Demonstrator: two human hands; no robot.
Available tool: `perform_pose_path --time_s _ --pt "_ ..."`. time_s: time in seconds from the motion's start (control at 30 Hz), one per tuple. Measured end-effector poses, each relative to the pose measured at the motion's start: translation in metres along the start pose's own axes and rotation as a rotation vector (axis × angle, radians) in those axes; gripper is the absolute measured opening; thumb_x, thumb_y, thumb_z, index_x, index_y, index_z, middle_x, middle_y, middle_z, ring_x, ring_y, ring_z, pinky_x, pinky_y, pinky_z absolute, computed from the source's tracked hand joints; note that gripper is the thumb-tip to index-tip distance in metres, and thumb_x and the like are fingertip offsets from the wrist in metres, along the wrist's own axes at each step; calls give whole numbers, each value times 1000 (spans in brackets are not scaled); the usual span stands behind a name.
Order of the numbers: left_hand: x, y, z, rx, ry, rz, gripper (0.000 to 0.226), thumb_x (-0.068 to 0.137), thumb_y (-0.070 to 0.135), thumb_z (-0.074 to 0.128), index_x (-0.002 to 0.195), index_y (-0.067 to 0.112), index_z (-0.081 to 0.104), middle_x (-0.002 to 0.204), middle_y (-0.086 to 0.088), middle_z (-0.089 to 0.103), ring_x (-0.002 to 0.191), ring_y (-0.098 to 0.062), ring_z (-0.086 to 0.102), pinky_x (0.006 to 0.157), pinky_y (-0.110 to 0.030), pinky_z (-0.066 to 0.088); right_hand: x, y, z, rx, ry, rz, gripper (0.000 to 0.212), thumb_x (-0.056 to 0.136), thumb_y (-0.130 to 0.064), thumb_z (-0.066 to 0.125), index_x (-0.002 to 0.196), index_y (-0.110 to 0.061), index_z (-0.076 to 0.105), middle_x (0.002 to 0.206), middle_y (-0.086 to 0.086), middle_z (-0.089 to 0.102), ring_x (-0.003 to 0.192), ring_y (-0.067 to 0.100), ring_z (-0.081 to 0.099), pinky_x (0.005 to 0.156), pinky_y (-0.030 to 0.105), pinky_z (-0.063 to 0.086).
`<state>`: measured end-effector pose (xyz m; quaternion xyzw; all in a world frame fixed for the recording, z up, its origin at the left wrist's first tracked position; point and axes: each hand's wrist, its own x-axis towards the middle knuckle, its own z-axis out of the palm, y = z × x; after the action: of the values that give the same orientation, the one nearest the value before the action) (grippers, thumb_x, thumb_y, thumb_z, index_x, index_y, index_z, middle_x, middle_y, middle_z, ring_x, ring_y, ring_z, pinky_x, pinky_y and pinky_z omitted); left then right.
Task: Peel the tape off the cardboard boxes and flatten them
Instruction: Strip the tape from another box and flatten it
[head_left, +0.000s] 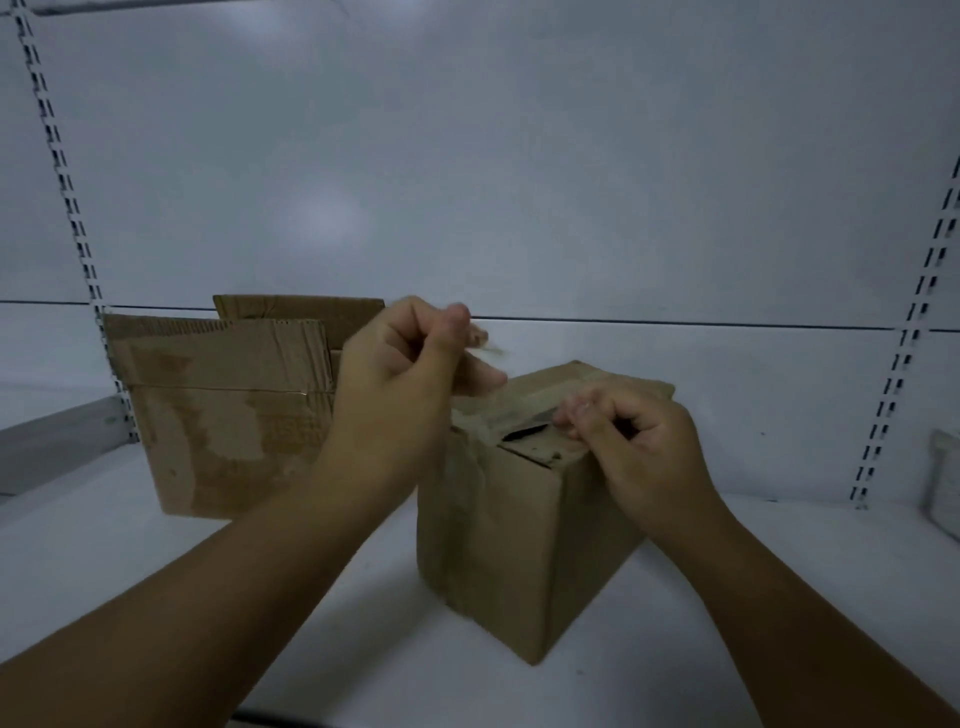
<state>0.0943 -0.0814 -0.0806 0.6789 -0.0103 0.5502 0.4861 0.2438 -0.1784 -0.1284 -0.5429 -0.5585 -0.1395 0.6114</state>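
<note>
Hands meet at the small brown cardboard box (519, 551), which stands on the white shelf (156, 571) at about 5 o'clock from the middle of the view. It is well apart from a larger open brown cardboard box (223, 415) at its 10 o'clock. Pale translucent tape (524, 402) crosses the small box's top and runs, wrinkled, down its left face. The left hand (405, 374), raised at the box's 11 o'clock, has its grip closed, pinching a loose, blurred end of tape. The right hand (639, 447) sits on the top's 2 o'clock side, fingers curled; whether its grip pinches tape or only steadies the flap I cannot tell. The tape looks thin and likely to tear, so it is best taken close to where it clings. The box seems light and soft-walled, apt to slide unless its top is held down.
</note>
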Motion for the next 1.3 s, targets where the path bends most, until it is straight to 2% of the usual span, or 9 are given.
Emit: perform_pose_path --time_s 0.1,0.27,0.4,0.5,0.6,0.77,0.83,1.03,1.3 --pt "11 -3 -6 -42 78 -56 26 86 35 54 68 18 61 66 2 70 61 -11 69 57 -21 54 4 3 -8 48 32 81 43 84 -19 58 53 10 49 59 25 59 58 11 60 65 13 46" --pt "9 -23 -18 -70 28 -196 31 93 39 48 76 28 71 83 -1 74 82 -19 72 65 -22 55 7 11 -12 -5 47 152 39 86 -1 59 50 6 47 58 20 60 54 6 58 62 25 48" --pt "-16 -34 -28 -59 6 -158 50 83 61 37 114 30 60 106 0 71 104 -13 66 83 -21 53 5 12 -7 -35 72 87 39 87 -11 60 54 7 53 60 7 64 59 3 60 66 21 49" --pt "-49 -42 -25 63 129 -133 51 86 63 30 107 27 60 103 6 68 101 -7 64 86 -21 52 0 9 -4 -114 130 -11 46 85 -32 52 59 5 61 65 -5 65 68 0 62 68 11 46" --pt "-76 -54 -19 197 272 -144 43 89 55 28 88 26 60 87 11 64 86 -3 61 74 -13 48 -4 6 -3 -198 167 -53 47 90 -37 47 67 -1 66 67 0 66 69 11 60 69 28 48" --pt "-85 -60 -12 326 13 -167 24 79 53 54 87 31 57 86 11 59 82 -1 56 68 -14 47 -11 -9 6 -268 27 -216 50 92 -52 38 92 -13 69 90 -3 65 90 13 59 83 34 46" --pt "-86 -63 -11 427 -23 -161 37 69 60 66 92 36 49 97 14 54 89 2 52 73 -12 46 -13 -14 8 -295 -61 -249 59 87 -61 39 91 -10 70 95 -1 63 94 18 59 86 39 45" --pt "-81 -67 -18 527 -102 -63 44 64 42 80 89 41 44 97 16 49 90 3 48 72 -8 41 -14 -21 6 -228 -98 -125 29 73 -39 59 86 -15 70 93 -6 59 95 16 57 87 47 46" --pt "-49 -59 -41 878 -362 437 35 78 43 65 86 8 64 86 -3 60 77 -15 53 62 -32 47 -14 -17 9 -175 -50 -146 27 75 -32 58 77 -9 72 81 -3 63 82 9 57 80 38 47"
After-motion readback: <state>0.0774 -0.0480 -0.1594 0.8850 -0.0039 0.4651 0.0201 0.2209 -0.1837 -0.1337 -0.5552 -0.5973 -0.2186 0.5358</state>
